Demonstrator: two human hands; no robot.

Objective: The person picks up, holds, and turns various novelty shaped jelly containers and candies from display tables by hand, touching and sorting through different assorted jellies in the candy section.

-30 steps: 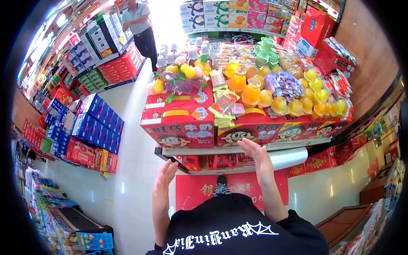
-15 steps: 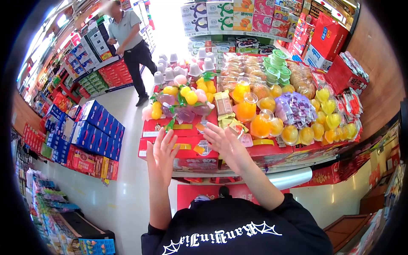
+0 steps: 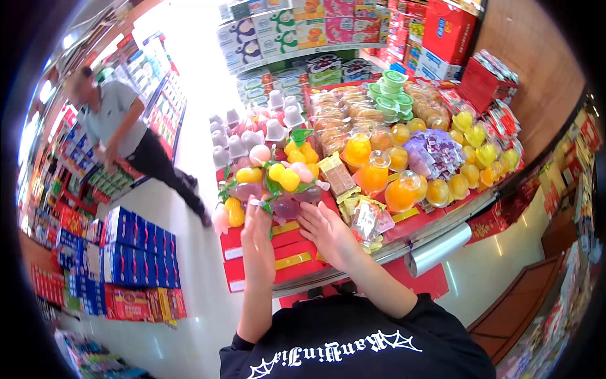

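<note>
My left hand point(image 3: 257, 243) is raised at the near edge of the display, fingers up and nearly flat, beside a purple fruit-shaped pack point(image 3: 285, 210) with a green leaf. On the other side of that pack is my right hand point(image 3: 327, 235), its fingers extended and slightly spread. Both hands look open, and I cannot tell whether the fingertips touch the pack. Yellow fruit-shaped packs point(image 3: 288, 180) and a pink one point(image 3: 259, 153) are heaped just behind. To the right of my right hand lie small wrapped packets point(image 3: 366, 218) and a brown wrapped bar pack point(image 3: 338, 175).
Orange jelly cups point(image 3: 375, 172), a purple sachet pile point(image 3: 435, 155), bagged bread point(image 3: 334, 110) and green-lidded tubs point(image 3: 391, 95) cover the display. Blue cartons point(image 3: 140, 246) stand on the floor at left. Another person point(image 3: 126, 126) is in the aisle. A silvery roll point(image 3: 440, 247) juts from the front edge.
My view has turned and moved closer to the display. Both hands have moved in beside the purple fruit-shaped pack. The other person now appears farther left and larger.
</note>
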